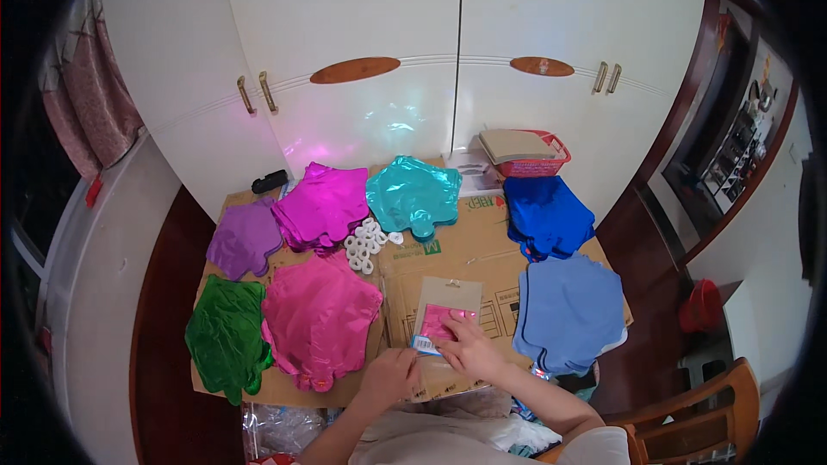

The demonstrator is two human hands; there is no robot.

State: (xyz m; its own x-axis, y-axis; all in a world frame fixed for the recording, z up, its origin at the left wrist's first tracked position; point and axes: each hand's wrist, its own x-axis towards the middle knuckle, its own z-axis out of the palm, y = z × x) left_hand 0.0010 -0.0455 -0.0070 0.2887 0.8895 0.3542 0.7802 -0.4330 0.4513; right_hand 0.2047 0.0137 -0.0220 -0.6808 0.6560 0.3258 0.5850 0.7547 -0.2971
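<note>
A tan card (pixel 451 293) with a hanging hole lies on the cardboard in front of me. On it sits a folded pink foil piece (pixel 437 320), and a white and blue label (pixel 425 344) shows at its lower left. My right hand (pixel 469 349) rests over the pink foil with its fingers stretched out. Beside the card's lower left corner, my left hand (pixel 392 376) has its fingers curled closed; what they hold, if anything, is hidden. Left of my hands lies a stack of flat pink foil balloons (pixel 320 319).
Around the cardboard sheet (pixel 482 250) lie flat foil balloons: green (pixel 226 336), purple (pixel 245 239), magenta (pixel 323 205), teal (pixel 413 194), dark blue (pixel 550 215) and grey-blue (pixel 570 314). White rings (pixel 363 245) cluster mid-left. A red basket (pixel 551 155) holds cards. A wooden chair (pixel 715 413) stands right.
</note>
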